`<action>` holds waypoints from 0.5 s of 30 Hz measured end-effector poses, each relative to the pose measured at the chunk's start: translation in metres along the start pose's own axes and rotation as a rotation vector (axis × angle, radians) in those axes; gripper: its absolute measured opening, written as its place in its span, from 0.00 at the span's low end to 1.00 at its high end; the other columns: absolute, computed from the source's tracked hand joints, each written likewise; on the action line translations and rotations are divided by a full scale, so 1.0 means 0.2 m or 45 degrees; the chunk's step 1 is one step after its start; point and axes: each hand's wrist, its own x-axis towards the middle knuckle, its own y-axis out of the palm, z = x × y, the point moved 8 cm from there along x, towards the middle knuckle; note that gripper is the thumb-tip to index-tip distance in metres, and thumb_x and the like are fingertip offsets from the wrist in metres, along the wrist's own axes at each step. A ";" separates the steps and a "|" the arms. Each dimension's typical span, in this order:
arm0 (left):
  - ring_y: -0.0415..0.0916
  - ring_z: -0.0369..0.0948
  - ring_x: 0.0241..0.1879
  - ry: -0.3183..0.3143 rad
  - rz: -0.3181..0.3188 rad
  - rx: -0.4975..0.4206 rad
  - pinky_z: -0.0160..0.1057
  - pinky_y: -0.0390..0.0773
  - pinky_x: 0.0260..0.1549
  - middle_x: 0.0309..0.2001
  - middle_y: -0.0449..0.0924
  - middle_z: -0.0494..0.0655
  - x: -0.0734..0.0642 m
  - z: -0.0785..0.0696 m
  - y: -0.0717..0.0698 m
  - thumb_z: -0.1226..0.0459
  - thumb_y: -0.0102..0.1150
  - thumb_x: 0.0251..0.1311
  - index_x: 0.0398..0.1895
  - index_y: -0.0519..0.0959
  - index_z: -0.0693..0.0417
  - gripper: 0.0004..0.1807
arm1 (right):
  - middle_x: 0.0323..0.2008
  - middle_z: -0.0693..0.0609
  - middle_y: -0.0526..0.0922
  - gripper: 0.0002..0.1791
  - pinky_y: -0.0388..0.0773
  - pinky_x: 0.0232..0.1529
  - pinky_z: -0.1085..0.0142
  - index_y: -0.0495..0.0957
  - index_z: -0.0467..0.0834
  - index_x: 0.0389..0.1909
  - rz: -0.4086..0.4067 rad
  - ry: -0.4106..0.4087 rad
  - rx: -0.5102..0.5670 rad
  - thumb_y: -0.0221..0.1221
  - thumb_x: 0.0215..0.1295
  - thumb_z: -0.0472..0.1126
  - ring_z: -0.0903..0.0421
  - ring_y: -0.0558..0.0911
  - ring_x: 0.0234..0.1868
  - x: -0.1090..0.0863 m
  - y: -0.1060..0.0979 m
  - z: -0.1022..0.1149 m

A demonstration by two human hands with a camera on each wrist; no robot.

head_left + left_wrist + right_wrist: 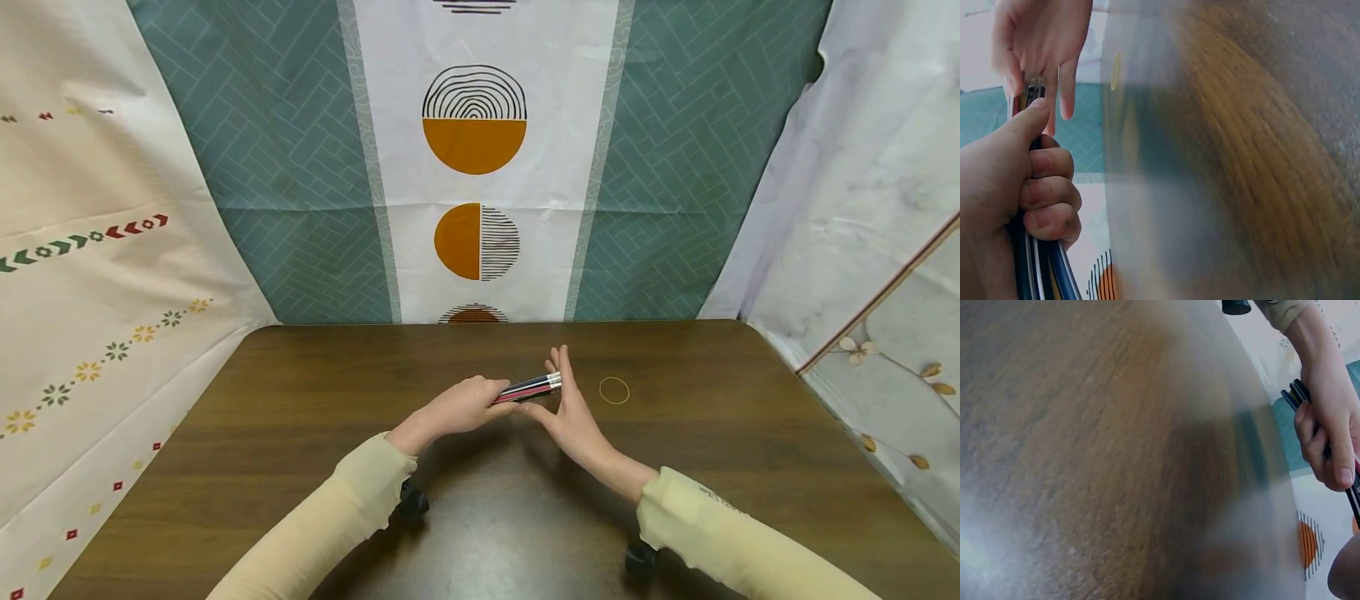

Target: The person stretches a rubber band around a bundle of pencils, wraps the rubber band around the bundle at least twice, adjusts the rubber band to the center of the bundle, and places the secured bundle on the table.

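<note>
A bundle of dark and red pencils [529, 388] with pale ends is gripped in my left hand [463, 406], above the middle of the table. In the left wrist view, the fingers of that left hand [1047, 181] curl round the long shafts. My right hand [576, 423] stands upright with straight fingers, its palm at the pale ends of the bundle. The right thumb stretches under the bundle towards the left hand. On the table to the right lies a thin yellow rubber band [614, 377].
The brown wooden table [300, 367] has a patterned cloth [480, 183] hanging behind its far edge. Light patterned cloths hang on the left [90, 283] and right. Dark wrist mounts [413, 500] show below both cuffs.
</note>
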 end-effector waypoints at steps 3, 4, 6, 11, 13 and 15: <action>0.62 0.32 0.20 -0.016 0.024 0.019 0.28 0.63 0.22 0.23 0.67 0.38 0.00 0.01 0.01 0.52 0.54 0.71 0.36 0.76 0.55 0.15 | 0.74 0.37 0.57 0.43 0.65 0.68 0.45 0.45 0.40 0.76 0.027 -0.032 0.013 0.60 0.69 0.37 0.40 0.66 0.71 0.00 0.00 -0.01; 0.62 0.31 0.20 -0.019 0.024 0.028 0.28 0.63 0.21 0.23 0.67 0.38 0.00 0.01 0.01 0.52 0.54 0.71 0.35 0.76 0.55 0.15 | 0.70 0.36 0.64 0.36 0.71 0.64 0.48 0.52 0.39 0.74 0.031 -0.037 0.027 0.58 0.71 0.38 0.41 0.72 0.66 0.01 0.00 -0.01; 0.61 0.31 0.20 -0.024 0.018 0.033 0.28 0.63 0.21 0.22 0.67 0.37 -0.01 0.01 0.01 0.51 0.55 0.70 0.34 0.75 0.53 0.15 | 0.55 0.35 0.76 0.23 0.80 0.50 0.55 0.64 0.40 0.65 0.022 -0.033 0.036 0.55 0.74 0.42 0.46 0.81 0.49 0.02 -0.02 -0.03; 0.61 0.32 0.20 -0.002 0.007 0.054 0.29 0.62 0.20 0.22 0.64 0.37 -0.01 0.00 0.00 0.48 0.55 0.68 0.34 0.73 0.52 0.17 | 0.26 0.42 0.76 0.11 0.78 0.26 0.62 0.75 0.42 0.47 -0.013 -0.070 0.017 0.55 0.74 0.46 0.59 0.76 0.21 0.03 -0.08 -0.05; 0.61 0.32 0.20 0.006 0.026 0.037 0.29 0.62 0.21 0.22 0.64 0.38 -0.02 -0.01 0.01 0.47 0.55 0.68 0.35 0.72 0.53 0.18 | 0.24 0.44 0.75 0.10 0.78 0.25 0.62 0.76 0.42 0.45 -0.009 -0.094 0.023 0.56 0.73 0.45 0.61 0.75 0.19 0.03 -0.09 -0.05; 0.62 0.32 0.20 0.018 0.055 0.005 0.29 0.63 0.21 0.23 0.65 0.38 -0.02 -0.02 0.01 0.47 0.55 0.68 0.37 0.72 0.53 0.18 | 0.24 0.46 0.76 0.10 0.78 0.25 0.60 0.78 0.42 0.44 -0.014 -0.097 0.038 0.58 0.72 0.44 0.59 0.76 0.19 0.02 -0.10 -0.05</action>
